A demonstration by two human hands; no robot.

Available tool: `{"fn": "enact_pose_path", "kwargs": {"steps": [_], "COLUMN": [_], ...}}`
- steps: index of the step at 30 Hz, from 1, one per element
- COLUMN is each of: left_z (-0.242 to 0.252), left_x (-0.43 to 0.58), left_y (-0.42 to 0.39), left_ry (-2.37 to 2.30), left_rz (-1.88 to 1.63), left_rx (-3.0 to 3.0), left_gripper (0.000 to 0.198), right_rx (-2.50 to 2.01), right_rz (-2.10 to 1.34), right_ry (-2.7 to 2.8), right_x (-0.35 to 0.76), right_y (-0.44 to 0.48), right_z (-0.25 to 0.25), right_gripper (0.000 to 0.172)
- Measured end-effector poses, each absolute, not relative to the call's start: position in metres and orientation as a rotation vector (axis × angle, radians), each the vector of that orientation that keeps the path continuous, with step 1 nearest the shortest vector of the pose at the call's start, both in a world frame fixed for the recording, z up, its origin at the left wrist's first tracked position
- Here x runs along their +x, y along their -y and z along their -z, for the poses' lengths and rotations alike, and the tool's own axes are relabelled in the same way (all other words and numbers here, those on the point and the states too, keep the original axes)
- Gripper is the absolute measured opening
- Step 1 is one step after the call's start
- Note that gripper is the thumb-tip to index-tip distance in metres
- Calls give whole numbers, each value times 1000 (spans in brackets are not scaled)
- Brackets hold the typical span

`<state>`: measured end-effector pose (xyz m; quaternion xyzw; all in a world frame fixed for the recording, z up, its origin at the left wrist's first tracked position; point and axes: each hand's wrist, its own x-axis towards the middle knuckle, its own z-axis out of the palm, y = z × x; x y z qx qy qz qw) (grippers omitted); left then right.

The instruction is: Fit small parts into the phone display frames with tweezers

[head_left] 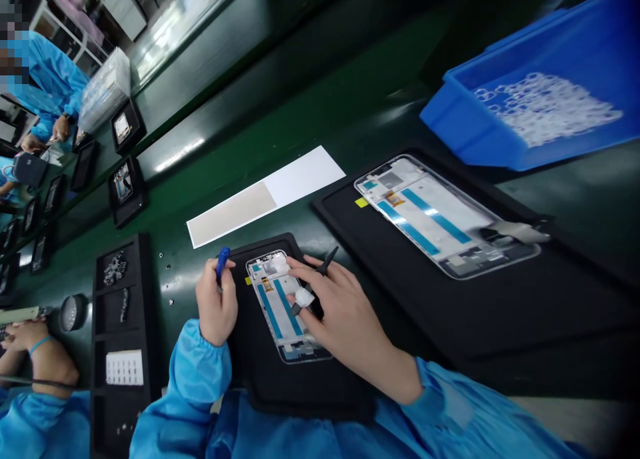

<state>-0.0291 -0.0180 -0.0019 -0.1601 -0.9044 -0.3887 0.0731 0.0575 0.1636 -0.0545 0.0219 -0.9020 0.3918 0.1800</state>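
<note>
My left hand (216,305) is closed around a small blue-handled tool (223,262), beside the upper left of a black padded tray. On that tray (280,395) lies an opened phone frame (290,322) with two blue strips and a yellow tab at its edge. My right hand (345,305) reaches over the phone's right side, its index fingertip at the upper end. Black tweezers (327,260) lie across this hand, gripped in its fingers. White coverings, seemingly finger cots (303,297), sit on its fingertips. Whether the fingertips press on the phone cannot be made out.
At right, another phone frame (425,212) lies on a larger black mat (450,319). A blue bin (465,125) holds white rings. A white-and-beige strip (260,199) lies ahead. At left are a compartment tray (95,332) with small parts, a round black container (73,312) and co-workers' hands.
</note>
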Motion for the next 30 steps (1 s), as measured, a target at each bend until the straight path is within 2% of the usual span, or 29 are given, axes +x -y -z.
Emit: {"fn": "enact_pose_path", "kwargs": {"steps": [3, 9, 17, 25, 30], "left_z": [8, 19, 31, 27, 32], "left_x": [-22, -32, -37, -35, -28], "left_y": [22, 28, 35, 49, 55], "left_ry": [2715, 2715, 3041, 3107, 3080], "left_rz": [1099, 844, 425, 503, 551], "left_rx": [-510, -636, -384, -421, -376], "left_gripper": [19, 14, 36, 29, 32], "right_rx": [37, 16, 88, 276, 471], "right_rz": [-1159, -1039, -1067, -1022, -953], "right_ry": [2537, 2501, 2665, 2726, 2676], "right_x": [57, 47, 6, 8, 11], "right_y": [-168, -179, -177, -175, -165], "right_z": [53, 40, 37, 48, 50], "right_gripper": [41, 21, 23, 17, 14]}}
